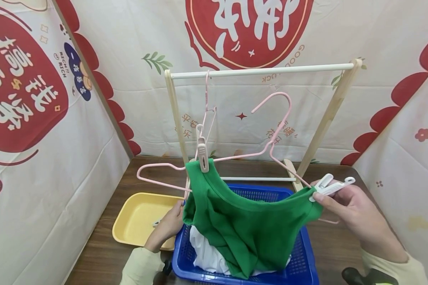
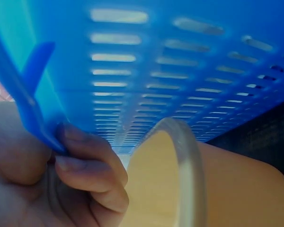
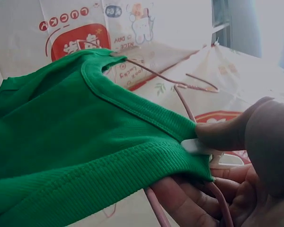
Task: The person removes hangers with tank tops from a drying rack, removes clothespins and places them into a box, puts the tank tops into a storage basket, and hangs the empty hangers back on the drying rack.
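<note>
A green tank top (image 1: 251, 217) is spread on a pink clothes hanger (image 1: 280, 126), tilted with its hook free of the rail. One clothespin (image 1: 202, 154) clips its left strap to the hanger. At the other strap my right hand (image 1: 365, 221) pinches the cloth and a white clothespin (image 1: 329, 188), thumb above and fingers beneath. The right wrist view shows the tank top (image 3: 99, 127) close, with the hanger's arm under the strap. My left hand (image 1: 169, 223) is at the blue basket (image 1: 180, 257); in the left wrist view its fingers (image 2: 92, 175) curl round the basket's rim.
A wooden rack with a white rail (image 1: 264, 71) stands behind. Another pink hanger (image 1: 206, 91) hangs from the rail's left part. White cloth (image 1: 207, 253) lies in the basket. Left of it a yellow tray (image 1: 137, 213) holds a small clip. Printed cloth walls surround the brown table (image 1: 103, 245).
</note>
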Demonstrator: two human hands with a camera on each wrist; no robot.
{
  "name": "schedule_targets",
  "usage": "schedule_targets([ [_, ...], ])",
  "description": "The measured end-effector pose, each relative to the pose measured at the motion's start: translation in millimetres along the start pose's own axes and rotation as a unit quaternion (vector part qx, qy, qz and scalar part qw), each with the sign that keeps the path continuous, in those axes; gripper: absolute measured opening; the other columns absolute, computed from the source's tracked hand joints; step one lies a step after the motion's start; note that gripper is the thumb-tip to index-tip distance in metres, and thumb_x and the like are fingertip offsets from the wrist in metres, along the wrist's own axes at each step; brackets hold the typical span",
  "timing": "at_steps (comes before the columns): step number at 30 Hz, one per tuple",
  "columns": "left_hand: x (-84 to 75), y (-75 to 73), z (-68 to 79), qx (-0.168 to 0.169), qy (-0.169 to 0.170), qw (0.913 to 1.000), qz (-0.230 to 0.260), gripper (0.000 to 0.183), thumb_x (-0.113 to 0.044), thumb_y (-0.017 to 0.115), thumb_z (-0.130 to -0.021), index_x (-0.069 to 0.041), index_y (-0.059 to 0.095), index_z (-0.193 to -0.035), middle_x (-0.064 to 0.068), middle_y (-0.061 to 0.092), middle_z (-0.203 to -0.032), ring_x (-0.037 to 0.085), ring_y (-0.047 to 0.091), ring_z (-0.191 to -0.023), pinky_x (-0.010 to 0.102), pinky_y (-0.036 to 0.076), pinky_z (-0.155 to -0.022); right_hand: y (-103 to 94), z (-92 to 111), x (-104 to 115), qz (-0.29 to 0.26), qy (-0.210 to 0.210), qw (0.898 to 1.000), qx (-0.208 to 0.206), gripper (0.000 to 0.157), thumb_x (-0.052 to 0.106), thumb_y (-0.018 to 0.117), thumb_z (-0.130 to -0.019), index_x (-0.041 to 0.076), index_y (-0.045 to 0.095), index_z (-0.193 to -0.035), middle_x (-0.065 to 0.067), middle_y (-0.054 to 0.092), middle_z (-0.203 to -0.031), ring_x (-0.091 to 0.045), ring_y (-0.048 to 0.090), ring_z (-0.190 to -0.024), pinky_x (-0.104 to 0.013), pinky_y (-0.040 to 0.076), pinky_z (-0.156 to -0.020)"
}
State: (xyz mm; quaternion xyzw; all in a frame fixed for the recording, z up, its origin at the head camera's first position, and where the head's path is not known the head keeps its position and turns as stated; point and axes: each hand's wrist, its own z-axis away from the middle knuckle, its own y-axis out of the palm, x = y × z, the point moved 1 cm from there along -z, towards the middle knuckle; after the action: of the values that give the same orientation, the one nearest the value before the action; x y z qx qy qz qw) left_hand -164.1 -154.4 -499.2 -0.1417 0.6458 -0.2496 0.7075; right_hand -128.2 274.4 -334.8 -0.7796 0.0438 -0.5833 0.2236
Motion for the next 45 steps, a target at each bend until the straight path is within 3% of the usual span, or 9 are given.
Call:
schedule_targets([
  [3,-0.1,-0.5,-0.3,0.002,0.001,1.0000,-0.002,0.028,-0.029,0.040,-0.108,-0.005,0.051,-0.114,0.016,0.060,-0.093,0.025,0.059,-0.083,0.037,0.048,-0.065,0.7,1.7,-4.4,0.007,-0.006,1.000,0.004,0.024,-0.008,0.051,-0.097,0.003,0.071,-0.105,-0.003,0.075,-0.089,-0.012,0.070,-0.082,-0.023,0.054,-0.072],
  [8,-1.1,-1.1,0.0,0.001,0.011,0.9997,-0.022,0.035,-0.032,0.036,-0.109,-0.003,0.052,-0.122,0.019,0.063,-0.104,0.029,0.061,-0.097,0.044,0.051,-0.077,2.0,5.5,-11.6,-0.006,0.002,1.000,0.022,0.025,-0.008,0.051,-0.097,0.003,0.071,-0.108,-0.001,0.074,-0.097,-0.011,0.069,-0.088,-0.025,0.056,-0.073],
  [13,-1.1,0.3,-0.6,-0.005,-0.010,0.9996,-0.028,0.028,-0.024,0.039,-0.108,0.000,0.052,-0.115,0.013,0.059,-0.092,0.025,0.058,-0.086,0.038,0.049,-0.071,4.3,5.1,-17.1,0.022,-0.027,0.999,0.039,0.024,-0.009,0.053,-0.095,0.001,0.070,-0.109,-0.002,0.073,-0.099,-0.011,0.067,-0.091,-0.023,0.053,-0.077],
  [16,-0.1,1.4,-0.3,-0.007,-0.008,0.9995,-0.030,0.032,-0.021,0.039,-0.107,0.001,0.050,-0.128,0.022,0.063,-0.111,0.031,0.062,-0.100,0.047,0.054,-0.080,6.1,4.4,-21.9,0.005,-0.040,0.997,0.061,0.025,-0.012,0.051,-0.095,-0.002,0.068,-0.109,-0.004,0.073,-0.097,-0.011,0.068,-0.088,-0.023,0.054,-0.076],
  [20,0.5,1.8,0.8,-0.001,0.009,0.9998,-0.017,0.039,-0.020,0.037,-0.108,0.000,0.046,-0.140,0.024,0.058,-0.131,0.037,0.059,-0.116,0.055,0.050,-0.093,9.1,5.7,-28.9,0.005,-0.026,0.998,0.065,0.023,-0.009,0.053,-0.095,0.000,0.068,-0.110,-0.003,0.073,-0.096,-0.011,0.067,-0.090,-0.023,0.054,-0.076],
  [23,0.0,1.5,0.7,-0.002,0.015,0.9998,-0.012,0.033,-0.018,0.038,-0.108,0.001,0.051,-0.131,0.021,0.063,-0.111,0.032,0.063,-0.101,0.049,0.054,-0.083,11.4,7.6,-34.3,0.006,-0.003,0.998,0.065,0.020,-0.005,0.054,-0.096,0.001,0.068,-0.109,-0.002,0.072,-0.094,-0.011,0.066,-0.088,-0.025,0.054,-0.074],
  [27,-0.1,2.0,-1.1,-0.015,0.006,0.9994,-0.030,0.025,-0.017,0.040,-0.107,0.003,0.052,-0.117,0.013,0.058,-0.088,0.025,0.059,-0.081,0.040,0.053,-0.069,13.9,7.9,-41.5,-0.011,-0.003,0.996,0.092,0.018,-0.006,0.053,-0.097,0.001,0.066,-0.107,-0.002,0.072,-0.088,-0.014,0.067,-0.079,-0.028,0.056,-0.068],
  [34,5.8,5.3,-4.2,-0.014,0.002,0.9998,-0.010,0.021,-0.018,0.040,-0.107,0.001,0.050,-0.109,0.005,0.050,-0.083,0.020,0.053,-0.080,0.035,0.046,-0.073,21.1,6.7,-54.9,-0.039,-0.034,0.990,0.129,0.021,-0.010,0.052,-0.095,0.000,0.066,-0.107,-0.001,0.072,-0.085,-0.009,0.066,-0.074,-0.029,0.055,-0.061],
  [45,-0.6,5.2,-3.6,-0.027,-0.010,0.9993,-0.025,0.021,-0.016,0.040,-0.107,0.001,0.051,-0.109,0.006,0.051,-0.082,0.020,0.055,-0.076,0.033,0.048,-0.066,26.8,4.5,-70.3,-0.008,0.052,0.990,0.130,0.017,0.003,0.054,-0.100,-0.009,0.064,-0.105,0.003,0.072,-0.085,-0.008,0.066,-0.077,-0.027,0.054,-0.066],
])
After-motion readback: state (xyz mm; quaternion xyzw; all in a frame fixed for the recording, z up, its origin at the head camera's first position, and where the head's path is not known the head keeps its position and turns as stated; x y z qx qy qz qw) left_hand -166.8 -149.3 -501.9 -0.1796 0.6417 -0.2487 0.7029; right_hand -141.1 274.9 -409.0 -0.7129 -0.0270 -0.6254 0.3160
